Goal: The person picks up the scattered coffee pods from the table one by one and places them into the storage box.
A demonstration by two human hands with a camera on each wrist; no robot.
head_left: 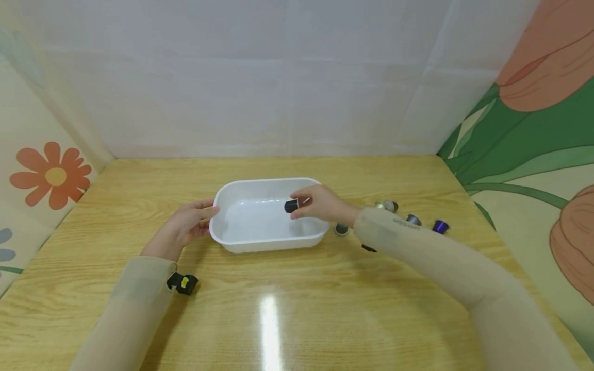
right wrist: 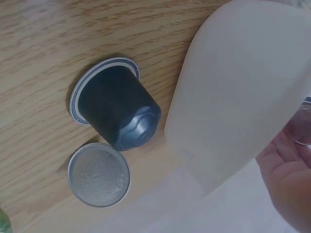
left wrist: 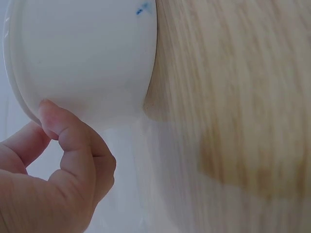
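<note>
A white plastic basin (head_left: 266, 246) stands on the wooden table. At its left end my left hand (head_left: 187, 221) pinches the rim; in the left wrist view, thumb and fingers grip the basin wall (left wrist: 82, 58) from both sides. Over the basin's right part, my right hand (head_left: 320, 202) holds a black coffee capsule (head_left: 291, 206) between thumb and fingers. Only part of that hand (right wrist: 289, 177) shows in the right wrist view. Below the right forearm lie a dark capsule (right wrist: 114, 104) on its side and another with its silver lid (right wrist: 98, 175) showing.
Right of the basin lie more capsules, among them a grey one (head_left: 413, 220) and a purple one (head_left: 440, 226); the right sleeve partly covers this group. A white sheet (head_left: 260, 103) hangs behind the table (head_left: 223, 319). Flower-patterned panels flank both sides.
</note>
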